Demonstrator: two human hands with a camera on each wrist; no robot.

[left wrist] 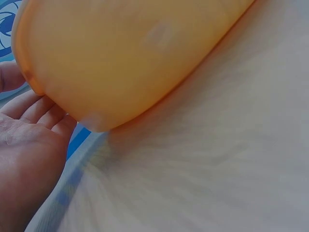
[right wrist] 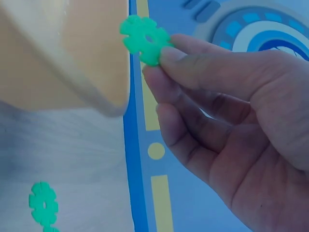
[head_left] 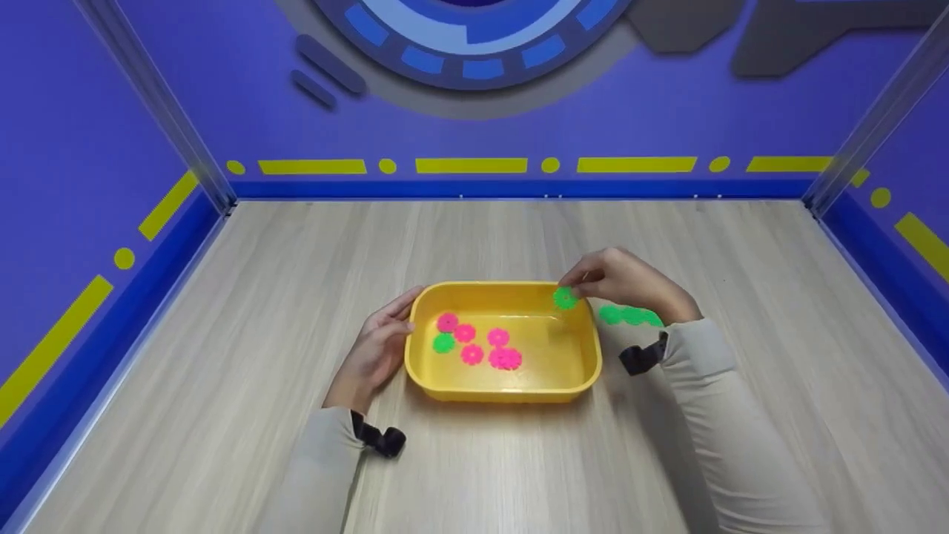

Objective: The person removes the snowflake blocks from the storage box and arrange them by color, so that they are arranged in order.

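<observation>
A yellow plastic basin [head_left: 511, 395] stands on the table, with several pink snowflake discs [head_left: 471, 354] and one green snowflake disc [head_left: 443, 343] on its floor. At its left end my left hand [head_left: 377, 348] grips the rim, the thumb on top and the fingers along the outer wall [left wrist: 96, 72]. Over the back right corner, my right hand [head_left: 619, 280] pinches another green snowflake disc [right wrist: 145, 38] between thumb and fingertips. More green discs [head_left: 630, 315] lie on the table right of the basin, partly hidden by the right wrist.
The pale wooden table [head_left: 296, 259] is bounded by a blue back wall [head_left: 474, 133] and side walls with yellow markings. Black wrist cameras [head_left: 643, 357] sit on both of the person's cuffs.
</observation>
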